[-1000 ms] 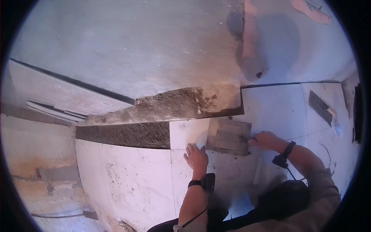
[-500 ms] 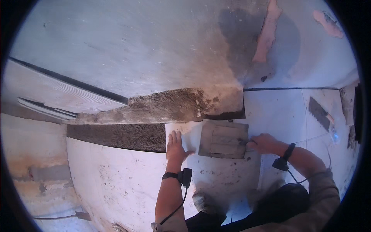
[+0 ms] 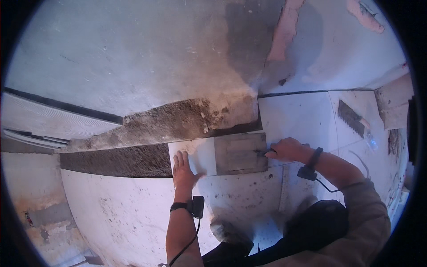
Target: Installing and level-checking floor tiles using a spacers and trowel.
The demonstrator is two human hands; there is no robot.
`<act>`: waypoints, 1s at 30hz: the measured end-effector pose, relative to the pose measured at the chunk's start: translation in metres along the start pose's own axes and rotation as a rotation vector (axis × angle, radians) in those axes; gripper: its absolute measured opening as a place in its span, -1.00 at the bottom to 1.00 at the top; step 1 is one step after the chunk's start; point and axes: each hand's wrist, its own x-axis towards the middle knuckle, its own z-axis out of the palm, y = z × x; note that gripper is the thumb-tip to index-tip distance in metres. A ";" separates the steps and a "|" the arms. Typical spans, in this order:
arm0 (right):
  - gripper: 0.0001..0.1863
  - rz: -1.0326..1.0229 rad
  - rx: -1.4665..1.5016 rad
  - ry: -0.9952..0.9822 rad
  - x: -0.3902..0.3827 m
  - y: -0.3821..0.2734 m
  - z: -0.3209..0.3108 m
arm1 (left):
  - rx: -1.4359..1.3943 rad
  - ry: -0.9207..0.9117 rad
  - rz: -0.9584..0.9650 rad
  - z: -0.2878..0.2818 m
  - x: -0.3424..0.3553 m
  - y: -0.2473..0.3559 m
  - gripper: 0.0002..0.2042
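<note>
Leftward from its place a second ago, the left hand (image 3: 183,173) is now resting at the left end of the small white tile (image 3: 202,153), while the grey plate (image 3: 240,153) is still covering that tile's right part.

Far left of the small white tile, a pale ridged panel (image 3: 53,115) is leaning, fine curved grooves patterning its face. Nearer on that side, a dark, grainy mortar strip (image 3: 115,161) is running up to the tile's left edge. Above both, a crumbling plaster ledge (image 3: 178,116) is showing brown, pitted material. At the tile itself, the left grip is spreading, palm down, fingers and thumb apart. Its bare part is looking smooth, glossy and shadowed; the plate is lying on it as a flat rectangle, matt and smeared. At the plate's right end the right hand (image 3: 289,149) is closing its grip, fingers curling round that end. Below the tile, large white floor tiles (image 3: 133,209) are carrying dark crumbs and smudges. Far right of it, a toothed trowel (image 3: 351,119) is lying, its blade dark.
</note>
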 end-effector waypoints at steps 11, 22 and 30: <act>-0.33 -0.028 -0.011 0.080 -0.002 0.011 0.007 | 0.032 0.001 -0.004 -0.008 0.000 0.013 0.13; -0.36 -0.080 0.114 0.205 -0.011 0.026 0.035 | -0.017 -0.007 0.001 0.021 0.008 -0.010 0.28; -0.39 -0.110 0.304 0.357 -0.087 0.051 0.051 | 0.178 -0.029 0.062 0.023 0.004 -0.018 0.16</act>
